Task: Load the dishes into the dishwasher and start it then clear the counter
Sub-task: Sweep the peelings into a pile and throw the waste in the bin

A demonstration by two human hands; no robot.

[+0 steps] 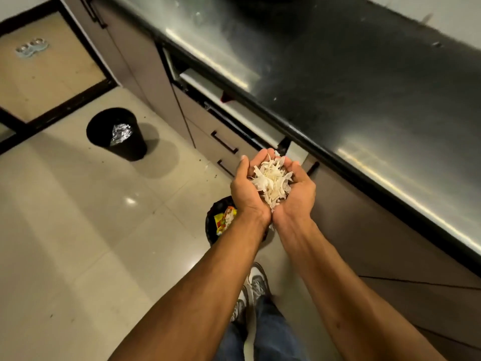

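My left hand (246, 187) and my right hand (296, 190) are cupped together, palms up, holding a heap of pale, papery peelings (272, 179). The fingers of both curl round the heap. They hover over a black bin (211, 225) on the floor, mostly hidden under my left wrist, with a yellow and red wrapper (224, 220) inside. The dark counter (338, 82) runs along the right. Below its edge the dishwasher door (208, 87) stands slightly ajar.
A second black bin (117, 134) with crumpled foil stands on the tiled floor to the left. Grey cabinet drawers with black handles (223, 142) line the wall under the counter. My shoes (256, 285) are on the floor below my arms.
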